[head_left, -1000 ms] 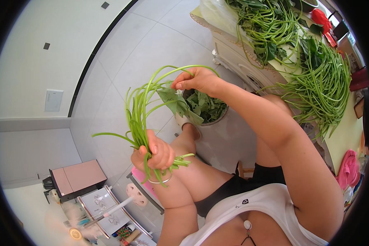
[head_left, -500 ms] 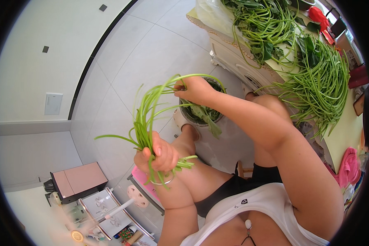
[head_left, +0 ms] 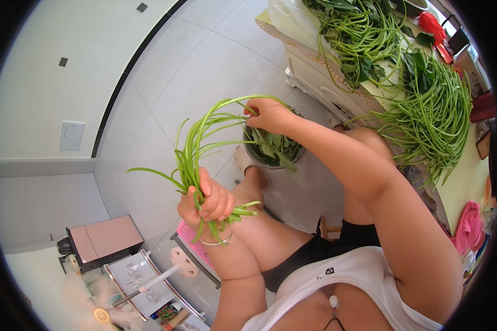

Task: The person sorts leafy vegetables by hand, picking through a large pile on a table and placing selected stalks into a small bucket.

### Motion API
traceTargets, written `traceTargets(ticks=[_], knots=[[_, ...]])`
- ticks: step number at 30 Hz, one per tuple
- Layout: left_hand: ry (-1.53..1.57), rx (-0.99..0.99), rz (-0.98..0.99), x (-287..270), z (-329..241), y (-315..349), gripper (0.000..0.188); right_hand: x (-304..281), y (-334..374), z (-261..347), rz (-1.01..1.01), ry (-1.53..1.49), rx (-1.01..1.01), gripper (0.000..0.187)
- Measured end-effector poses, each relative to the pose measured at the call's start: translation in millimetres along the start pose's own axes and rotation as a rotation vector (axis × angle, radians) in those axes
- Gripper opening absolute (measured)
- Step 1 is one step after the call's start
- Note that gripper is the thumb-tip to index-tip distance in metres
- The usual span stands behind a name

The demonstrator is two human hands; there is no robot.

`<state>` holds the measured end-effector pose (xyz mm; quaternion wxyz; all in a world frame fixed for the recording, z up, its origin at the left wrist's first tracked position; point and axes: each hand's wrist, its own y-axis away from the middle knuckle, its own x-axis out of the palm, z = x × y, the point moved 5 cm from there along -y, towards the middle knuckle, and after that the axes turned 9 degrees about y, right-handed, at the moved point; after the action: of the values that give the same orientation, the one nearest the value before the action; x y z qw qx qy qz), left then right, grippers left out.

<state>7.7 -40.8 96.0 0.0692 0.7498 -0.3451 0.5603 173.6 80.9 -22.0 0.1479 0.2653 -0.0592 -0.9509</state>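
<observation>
My left hand point(head_left: 207, 201) is closed round a bunch of long green leaf stems point(head_left: 190, 146), whose cut ends stick out below the fist. The stems arch up and over to the right. There my right hand point(head_left: 268, 116) pinches the leafy end of some of them between thumb and fingers. Beneath it on the floor stands a dark bucket point(head_left: 249, 150) with torn green leaves point(head_left: 279, 148) inside. My right hand and wrist hide part of its rim.
To the right, a table point(head_left: 461, 190) with a pale yellow top bears a heap of bare stems point(head_left: 433, 116) and a pile of leafy stems point(head_left: 364, 41). A pink cloth point(head_left: 469, 226) lies at its near end. A fan point(head_left: 101, 314) and a pinkish cabinet point(head_left: 106, 240) stand at lower left.
My right hand has shifted slightly right, still pinching stem ends. The leaf hanging over the bucket's near rim has moved up. My left hand keeps its grip, moving slightly left.
</observation>
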Motion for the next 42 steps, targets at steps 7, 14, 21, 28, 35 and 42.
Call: traceTargets(ticks=[7, 14, 21, 28, 35, 42], knots=[[-0.033, 0.108, -0.044, -3, -18, 9, 0.022, 6, -8, 1, 0.179, -0.688, -0.041, 0.029], [-0.040, 0.122, -0.021, 0, -19, 11, 0.022, 2, -10, 1, 0.186, -0.552, -0.116, 0.027], [-0.114, 0.069, -0.004, 7, -9, 8, 0.022, 1, 2, 14, -0.003, 0.169, -0.122, 0.016], [-0.018, -0.028, -0.023, 12, 3, 7, 0.023, 13, -12, -16, -0.019, -0.303, 0.160, 0.016], [-0.080, -0.011, 0.152, 25, -7, 4, 0.024, 7, -42, -85, -0.163, -0.328, 0.308, 0.015], [-0.058, 0.062, 0.166, 16, -18, 10, 0.025, 31, -2, -22, 0.211, 0.129, -0.131, 0.036]])
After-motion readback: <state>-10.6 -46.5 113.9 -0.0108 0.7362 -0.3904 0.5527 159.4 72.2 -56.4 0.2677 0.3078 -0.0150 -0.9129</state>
